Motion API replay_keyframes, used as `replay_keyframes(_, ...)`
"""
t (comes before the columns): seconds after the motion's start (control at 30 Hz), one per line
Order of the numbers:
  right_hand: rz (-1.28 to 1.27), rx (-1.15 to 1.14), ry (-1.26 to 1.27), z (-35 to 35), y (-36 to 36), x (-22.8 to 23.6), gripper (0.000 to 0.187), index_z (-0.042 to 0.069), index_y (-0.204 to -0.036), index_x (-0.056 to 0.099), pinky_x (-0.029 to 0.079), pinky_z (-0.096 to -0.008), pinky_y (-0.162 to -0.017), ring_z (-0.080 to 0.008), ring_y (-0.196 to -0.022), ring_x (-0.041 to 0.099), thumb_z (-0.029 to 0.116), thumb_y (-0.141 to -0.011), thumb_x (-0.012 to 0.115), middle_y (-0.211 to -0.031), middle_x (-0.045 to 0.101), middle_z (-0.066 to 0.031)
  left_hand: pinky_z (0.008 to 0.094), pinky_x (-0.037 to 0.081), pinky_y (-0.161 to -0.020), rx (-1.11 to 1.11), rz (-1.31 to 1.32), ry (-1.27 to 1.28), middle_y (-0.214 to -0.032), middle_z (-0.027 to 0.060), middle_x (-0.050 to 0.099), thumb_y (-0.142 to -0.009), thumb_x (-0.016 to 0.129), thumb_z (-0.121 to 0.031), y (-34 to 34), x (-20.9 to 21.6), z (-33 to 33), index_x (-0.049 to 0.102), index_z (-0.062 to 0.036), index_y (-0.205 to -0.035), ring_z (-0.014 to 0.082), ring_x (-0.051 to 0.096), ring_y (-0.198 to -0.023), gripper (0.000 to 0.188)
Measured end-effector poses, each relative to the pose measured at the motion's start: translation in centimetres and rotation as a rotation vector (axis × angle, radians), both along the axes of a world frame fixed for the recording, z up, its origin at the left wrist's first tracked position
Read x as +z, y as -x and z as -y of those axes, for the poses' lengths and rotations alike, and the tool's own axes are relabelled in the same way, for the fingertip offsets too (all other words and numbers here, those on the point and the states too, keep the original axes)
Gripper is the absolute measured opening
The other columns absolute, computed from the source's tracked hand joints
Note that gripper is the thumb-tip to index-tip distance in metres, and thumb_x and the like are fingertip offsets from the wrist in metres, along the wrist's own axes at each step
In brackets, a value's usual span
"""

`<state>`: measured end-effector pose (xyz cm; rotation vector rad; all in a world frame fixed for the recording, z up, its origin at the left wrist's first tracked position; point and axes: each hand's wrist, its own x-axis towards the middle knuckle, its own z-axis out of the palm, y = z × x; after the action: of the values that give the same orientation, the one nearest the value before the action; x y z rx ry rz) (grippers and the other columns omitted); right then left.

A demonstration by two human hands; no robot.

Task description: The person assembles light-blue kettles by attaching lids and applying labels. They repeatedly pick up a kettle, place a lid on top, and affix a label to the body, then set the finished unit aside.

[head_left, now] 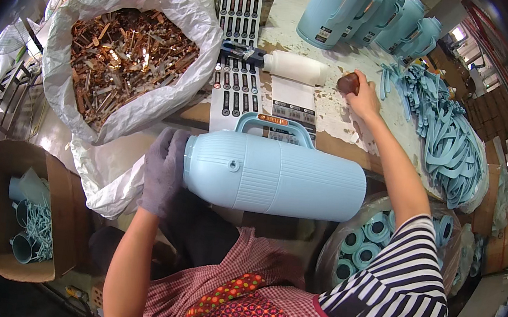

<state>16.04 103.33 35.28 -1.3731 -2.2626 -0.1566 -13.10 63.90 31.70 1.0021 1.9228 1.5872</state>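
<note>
A light-blue vacuum jug lies on its side across my lap, its handle turned toward the table. My left hand, in a grey glove, grips its neck end at the left. An orange-brown label sits on the handle, and a small hole shows in the ribbed body. Over the table, my bare right hand is closed around a rounded, dark brown, knob-like piece. Its underside and exact kind are hidden. Left of that hand lies a white roll beside a black-and-blue tool.
Sticker sheets cover part of the worn white table. Several upright jugs stand behind. Blue straps are heaped at right. A white bag holds copper-coloured strips. Below are a cardboard box and a bag of ring-shaped parts.
</note>
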Motion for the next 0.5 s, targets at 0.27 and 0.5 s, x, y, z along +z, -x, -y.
replay_keyframes(0.27, -0.594, 0.886, 0.977, 15.8, 6.8, 5.3, 0.051, 0.001, -0.121, 0.064, 0.056, -0.0316, -0.088, -0.0153, -0.097, 0.07, -0.001, -0.071, 0.077, -0.103, 0.075, -0.0061, 0.0323, 0.048, -0.078, 0.004, 0.023, 0.106, -0.09, 0.0114, 0.065, -0.102, 0.05, -0.023, 0.9, 0.2, 0.6, 0.064, 0.0011, -0.102, 0.0191, 0.058, -0.08, 0.028)
replay_keyframes(0.5, -0.251, 0.87, 1.046, 15.7, 11.1, 6.6, 0.044, 0.001, -0.112, 0.067, 0.054, -0.0328, -0.094, -0.0162, -0.099, 0.069, -0.005, -0.069, 0.076, -0.104, 0.076, -0.0077, 0.0345, 0.048, -0.078, -0.018, -0.017, 0.127, -0.088, 0.0133, 0.062, -0.102, 0.048, -0.021, 1.5, 0.8, 0.4, 0.063, 0.0031, -0.1, 0.0214, 0.057, -0.079, 0.029)
